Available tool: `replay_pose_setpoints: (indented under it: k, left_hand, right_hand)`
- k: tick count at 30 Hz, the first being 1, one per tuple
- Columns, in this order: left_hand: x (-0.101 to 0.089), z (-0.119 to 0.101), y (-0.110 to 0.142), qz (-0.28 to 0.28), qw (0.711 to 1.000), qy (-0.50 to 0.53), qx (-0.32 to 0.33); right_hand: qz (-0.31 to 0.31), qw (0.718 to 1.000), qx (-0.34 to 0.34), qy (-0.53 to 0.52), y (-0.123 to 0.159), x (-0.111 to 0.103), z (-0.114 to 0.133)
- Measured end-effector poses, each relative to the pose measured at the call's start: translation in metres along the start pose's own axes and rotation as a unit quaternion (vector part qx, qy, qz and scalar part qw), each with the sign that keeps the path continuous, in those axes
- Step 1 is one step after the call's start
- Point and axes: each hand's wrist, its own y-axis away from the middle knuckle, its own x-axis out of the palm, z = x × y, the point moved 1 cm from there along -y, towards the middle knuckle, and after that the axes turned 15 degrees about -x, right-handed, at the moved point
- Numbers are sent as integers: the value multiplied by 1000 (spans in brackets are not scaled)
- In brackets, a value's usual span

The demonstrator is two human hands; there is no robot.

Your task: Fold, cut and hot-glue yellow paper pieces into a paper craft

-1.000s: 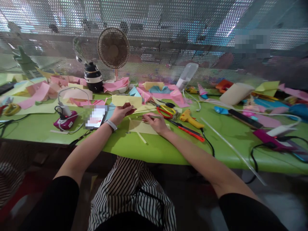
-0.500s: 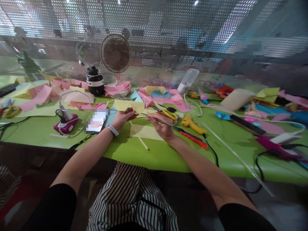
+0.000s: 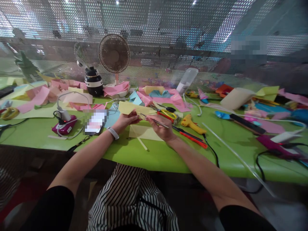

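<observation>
A piece of pale yellow paper (image 3: 128, 108) is pinched in the fingers of my left hand (image 3: 130, 119), above the table. My right hand (image 3: 161, 126) is closed around slim metal tweezers (image 3: 160, 124), held much like a pen. Their tip reaches toward the paper at my left fingertips; whether it grips the paper I cannot tell. Below my hands, a flat yellow sheet (image 3: 150, 133) lies on the green table (image 3: 134, 157), with a narrow yellow strip (image 3: 142, 143) near its left end.
Right of my hands lie scissors (image 3: 168, 114), a yellow glue gun (image 3: 192, 123) and a red-and-black tool (image 3: 192, 138). A clear rod (image 3: 235, 155) extends past the table edge. At left are a phone (image 3: 96, 122) and a purple power strip (image 3: 64, 126). A fan (image 3: 114, 53) stands behind.
The yellow paper in my left hand has tilted, its right side now lower. The tweezers' tip has come closer to my left fingertips. The view has shifted slightly.
</observation>
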Motion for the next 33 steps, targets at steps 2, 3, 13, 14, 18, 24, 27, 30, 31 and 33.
replay_pose_setpoints:
  k: [2, 3, 13, 14, 18, 24, 27, 30, 31, 33]
  left_hand:
    - [0, 0, 0, 0, 1000, 1, 0]
    - [0, 0, 1, 1, 1000, 0, 0]
    - [-3, 2, -2, 11, 1000, 3, 2]
    - [-3, 2, -2, 11, 1000, 6, 3]
    - [-2, 1, 0, 5, 1000, 12, 3]
    - [-3, -1, -1, -1, 999, 40, -8]
    - [-7, -1, -4, -35, 997, 64, -28]
    - [-9, -1, -7, -69, 993, 86, -37]
    - [-9, -1, -8, -72, 993, 87, -38]
    - [-9, -1, -8, -70, 993, 86, -39]
  right_hand:
    - [5, 1000, -3, 6, 1, 1, -1]
    - [7, 1000, -5, 9, 1, 1, -2]
    - [18, 999, -30, 25, 4, 5, -7]
    - [17, 999, -31, 27, 5, 5, -7]
    - [3, 998, -49, 29, 5, 5, -7]
    - [-29, 997, -66, 28, 3, 3, -7]
    - [-49, 996, -68, 35, 6, 5, -12]
    - [-36, 995, -86, 27, 9, 10, -18]
    - [-25, 995, -90, 22, 9, 12, -19]
    - [-5, 996, -92, 10, 7, 18, -22]
